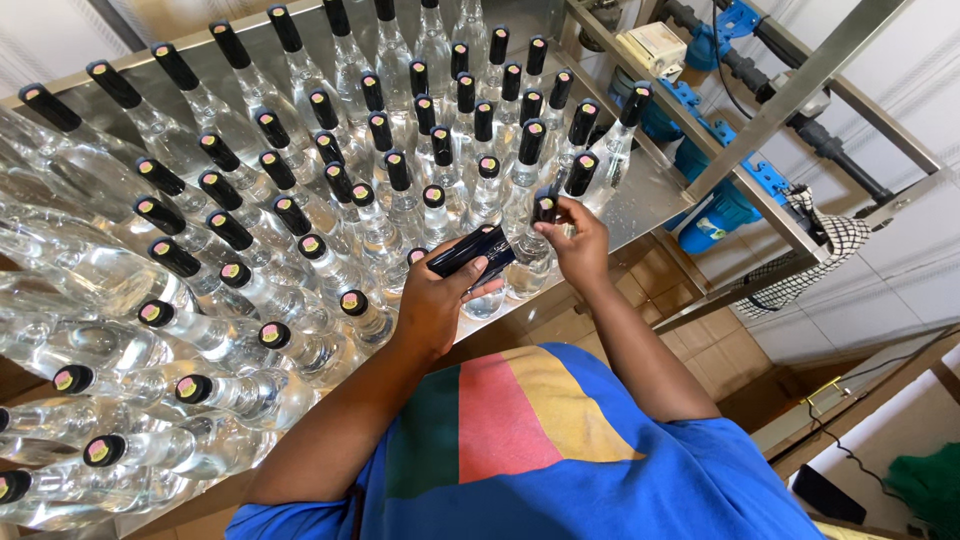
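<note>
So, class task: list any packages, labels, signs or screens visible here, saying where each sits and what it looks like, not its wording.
Small cream rectangular box: on the metal frame shelf, top right, with a printed label panel on its face.
Round yellow-pink cap stickers: on the black caps of the clear glass bottles.
Signs, screens: none visible.

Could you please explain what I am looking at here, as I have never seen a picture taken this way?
The camera sits on a person's head and looks down, so the blue shirt and both arms are the wearer's own. A metal table is crowded with clear glass bottles, each topped with a black cap sleeve. The left hand holds a small stack of black sleeves. The right hand pinches the capped top of one bottle at the table's edge. A checked cloth hangs on the right.
</note>
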